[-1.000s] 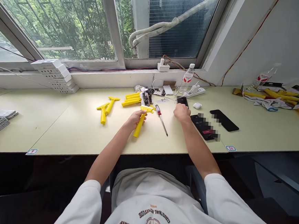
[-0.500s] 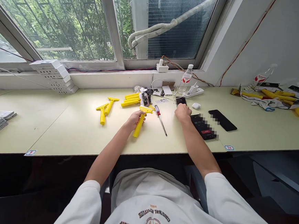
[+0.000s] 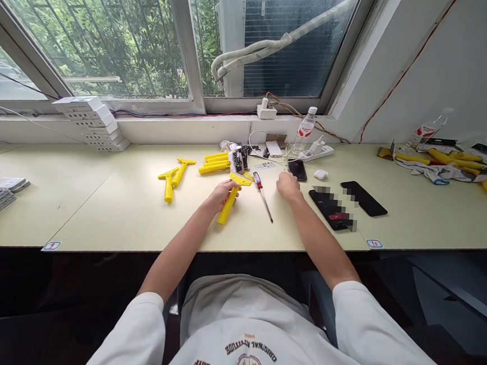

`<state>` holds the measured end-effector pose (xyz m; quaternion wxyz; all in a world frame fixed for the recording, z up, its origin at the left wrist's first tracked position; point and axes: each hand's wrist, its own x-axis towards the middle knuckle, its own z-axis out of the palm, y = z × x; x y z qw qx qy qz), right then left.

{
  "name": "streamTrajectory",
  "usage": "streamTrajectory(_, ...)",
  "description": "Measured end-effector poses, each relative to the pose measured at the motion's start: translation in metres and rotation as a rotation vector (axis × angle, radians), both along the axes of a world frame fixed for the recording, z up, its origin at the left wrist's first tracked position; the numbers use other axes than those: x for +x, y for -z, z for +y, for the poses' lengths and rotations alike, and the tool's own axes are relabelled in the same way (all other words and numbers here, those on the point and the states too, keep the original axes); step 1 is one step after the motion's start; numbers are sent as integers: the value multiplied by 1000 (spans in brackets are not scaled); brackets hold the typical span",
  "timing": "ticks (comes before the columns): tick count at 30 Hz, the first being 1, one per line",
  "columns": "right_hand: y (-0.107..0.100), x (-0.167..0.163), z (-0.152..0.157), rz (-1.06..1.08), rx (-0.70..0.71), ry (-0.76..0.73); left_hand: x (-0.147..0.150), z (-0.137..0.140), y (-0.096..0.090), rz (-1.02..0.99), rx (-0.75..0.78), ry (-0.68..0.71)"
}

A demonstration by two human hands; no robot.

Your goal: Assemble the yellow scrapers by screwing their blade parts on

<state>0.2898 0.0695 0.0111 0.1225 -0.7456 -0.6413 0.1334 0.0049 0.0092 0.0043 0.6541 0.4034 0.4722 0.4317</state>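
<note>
The right hand (image 3: 287, 185) is now sitting a little nearer the person and further toward 9 o'clock than half a second ago: earlier it was covering the near end of the small black phone (image 3: 297, 169), and now it is lying apart from it, at about 7 o'clock of that phone, knuckles up with the fingers curled loosely on the table (image 3: 118, 212) and grasping nothing that can be seen. The phone is now showing whole. The left hand (image 3: 221, 195) is staying where it was, wrapped around the upper part of the yellow scraper (image 3: 230, 199), whose handle is pointing toward 6 o'clock and whose blade head is lying toward 12 o'clock, resting on the table.

The red-handled screwdriver (image 3: 262, 196) is lying between the two hands, touching neither, its tip pointing toward 5 o'clock. At 3 o'clock of the right hand two more dark phones (image 3: 364, 198) are lying flat side by side. At 11 o'clock of the left hand a bunch of yellow scrapers (image 3: 213, 163) is lying together, and further toward 9 o'clock a loose pair (image 3: 173, 176) is lying.

As for containers, a plastic water bottle (image 3: 305, 129) is standing upright at 12 o'clock by the window sill, its cap on; how full it is cannot be told. A second bottle (image 3: 427, 131) is lying tilted against the wall at 2 o'clock.
</note>
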Motion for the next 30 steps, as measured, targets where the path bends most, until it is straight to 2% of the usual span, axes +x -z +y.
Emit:
streamTrajectory(3, 1, 0, -5, -5, -55, 9, 0, -2, -1, 0, 19, 24)
streamTrajectory(7, -4, 11, -8, 22, -13, -25, 0, -3, -4, 16, 24, 31)
streamTrajectory(10, -10, 24, -9, 27, 20, 39, 0, -4, -5, 16, 17, 23)
streamTrajectory(13, -11, 30, -8, 30, -5, 74, 0, -4, -5, 17, 27, 33)
streamTrajectory(23, 0, 20, -5, 18, -78, -68, 0, -5, -6, 18, 11, 25)
streamTrajectory(26, -1, 14, -6, 158, 22, -208, 0, -7, -8, 35, 41, 65)
streamTrajectory(30, -5, -11, -13, 491, 187, -502, 0, -11, -10, 105, 135, 150)
